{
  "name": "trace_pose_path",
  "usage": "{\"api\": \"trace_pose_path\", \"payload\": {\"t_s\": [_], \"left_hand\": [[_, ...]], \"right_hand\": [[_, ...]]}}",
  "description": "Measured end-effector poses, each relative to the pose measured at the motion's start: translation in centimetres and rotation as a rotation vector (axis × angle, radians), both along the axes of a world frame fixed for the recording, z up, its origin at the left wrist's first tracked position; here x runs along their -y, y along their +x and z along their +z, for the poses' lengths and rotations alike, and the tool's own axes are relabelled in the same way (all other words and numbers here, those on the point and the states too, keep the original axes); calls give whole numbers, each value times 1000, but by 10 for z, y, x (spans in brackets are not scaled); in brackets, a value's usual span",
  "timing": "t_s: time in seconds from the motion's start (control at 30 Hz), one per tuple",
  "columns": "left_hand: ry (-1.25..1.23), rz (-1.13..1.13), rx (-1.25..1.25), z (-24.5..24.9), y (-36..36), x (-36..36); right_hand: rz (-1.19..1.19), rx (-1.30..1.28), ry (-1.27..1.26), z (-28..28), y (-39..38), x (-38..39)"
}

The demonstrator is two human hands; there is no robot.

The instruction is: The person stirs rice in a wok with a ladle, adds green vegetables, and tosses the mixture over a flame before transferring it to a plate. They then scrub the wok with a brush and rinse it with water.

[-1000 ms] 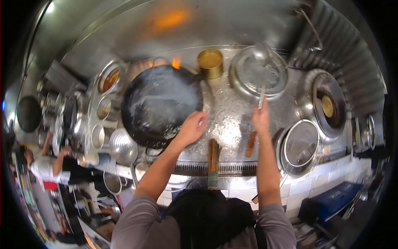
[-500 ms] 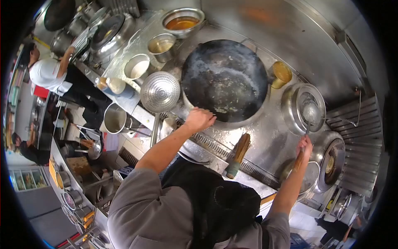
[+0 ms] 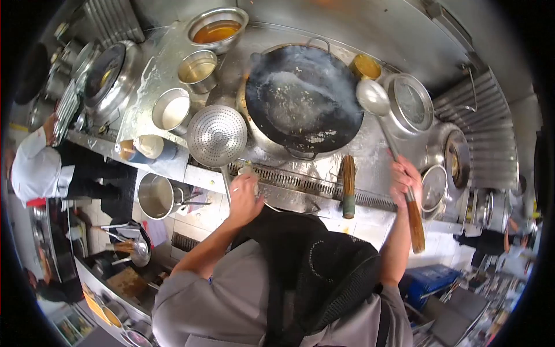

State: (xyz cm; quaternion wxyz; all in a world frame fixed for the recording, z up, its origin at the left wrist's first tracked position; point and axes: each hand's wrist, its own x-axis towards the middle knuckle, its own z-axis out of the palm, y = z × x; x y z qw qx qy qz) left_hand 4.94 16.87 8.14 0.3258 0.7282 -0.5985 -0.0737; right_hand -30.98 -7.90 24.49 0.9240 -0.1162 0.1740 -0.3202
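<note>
Ladle (image 3: 389, 137) was held in R hand (image 3: 406, 179), fingers wrapped near top of wood grip (image 3: 415, 228), bowl (image 3: 373, 97) by wok's (image 3: 303, 98) R edge. Judged stiff, bowl-heavy; best held at wood. L hand (image 3: 245, 196) was near strainer (image 3: 218, 136) handle, grip unclear.

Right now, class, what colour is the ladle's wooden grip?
The wooden grip is brown, seen best in the head view.

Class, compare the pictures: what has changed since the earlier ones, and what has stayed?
The left hand moved from the wok's near edge to the pale cloth by the perforated strainer; its grip is unclear. The ladle went left, from the metal basin to the wok's right edge. The right hand holds it throughout; wok and brush stayed.
</note>
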Motion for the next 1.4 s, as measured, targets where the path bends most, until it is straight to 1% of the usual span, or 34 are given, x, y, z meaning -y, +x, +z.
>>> {"api": "trace_pose_path", "payload": {"t_s": [0.03, 0.1, 0.17, 0.23, 0.27, 0.3, 0.33, 0.37, 0.4, 0.47, 0.5, 0.53, 0.57, 0.6, 0.63, 0.67, 0.7, 0.73, 0.77, 0.8, 0.83, 0.87, 0.9, 0.93, 0.97, 1.0, 1.03, 1.07, 1.13, 1.2, 1.23, 1.27, 1.33, 1.4], "left_hand": [[84, 26, -9, -1, 11, -24], [261, 106, 35, -19, 30, -64], [237, 129, 108, -25, 48, -80], [190, 217, 183, -14, 55, -80], [179, 207, 184, -4, 56, -75], [78, 185, 51, 7, 55, -65], [-22, 166, -84, 21, 50, -54], [-87, 71, -125, 47, 42, -37], [-185, -40, -221, 71, 30, -21], [-353, -193, -355, 107, 4, 16], [-418, -238, -397, 116, -4, 29], [-417, -237, -399, 112, 0, 37], [-435, -279, -600, 106, 2, 47], [-458, -322, -801, 103, 3, 55], [-465, -316, -839, 107, 14, 55], [-515, -187, -901, 122, 20, 49], [-509, -63, -858, 124, 33, 45], [-503, -13, -876, 118, 49, 42], [-517, 35, -881, 118, 61, 37], [-477, 118, -926, 121, 69, 30], [-356, 169, -885, 129, 78, 21], [-269, 205, -826, 126, 87, 13], [-152, 208, -692, 132, 90, 7], [-33, 212, -558, 140, 91, 2], [-28, 223, -550, 143, 91, 0], [63, 136, -376, 146, 90, -2], [150, 55, -206, 147, 88, -3], [149, 83, -206, 145, 84, -3], [231, 61, -221, 134, 73, 2], [254, 23, -183, 119, 68, 6], [335, 28, -198, 122, 66, 8], [330, 41, -198, 122, 66, 9], [348, 24, -260, 120, 65, 13], [322, 4, -304, 132, 64, 17]], "right_hand": [[92, 58, -7, -20, 4, 1], [-18, -85, 86, -17, 51, -13], [60, -165, -25, -40, 86, -14], [106, -359, -33, -51, 125, -16], [75, -500, -129, -56, 145, -20], [132, -318, 2, -66, 162, -17], [-20, -413, 81, -40, 191, -38], [19, -368, 131, -78, 202, -23], [157, -372, -46, -117, 206, -10], [-19, -572, -125, -80, 242, -44], [-18, -573, -124, -73, 238, -54], [51, -612, -215, -68, 231, -61], [120, -649, -309, -66, 220, -67], [121, -890, -654, -71, 198, -68], [116, -1121, -1005, -87, 165, -67], [-79, -1347, -1199, -124, 124, -65], [-179, -1652, -1431, -151, 85, -63], [-101, -1917, -1362, -162, 56, -73], [156, -2130, -1238, -179, 31, -81], [159, -2130, -1244, -190, 18, -90], [272, -2127, -1124, -198, 9, -97], [387, -2114, -999, -205, 2, -99], [394, -2105, -1001, -211, -4, -95], [312, -1958, -897, -214, -13, -90], [235, -1808, -793, -218, -21, -84], [43, -1618, -678, -221, -28, -77], [-60, -1506, -663, -220, -37, -70], [-152, -1389, -649, -183, -30, -65], [-347, -1305, -922, -121, 2, -46], [-108, -1277, -815, -57, 40, -19], [-158, -1272, -1056, -65, 56, 2], [-218, -1255, -1300, -71, 72, 24], [-144, -1302, -1485, -64, 123, 44], [161, -1309, -1526, -82, 156, 71]]}}
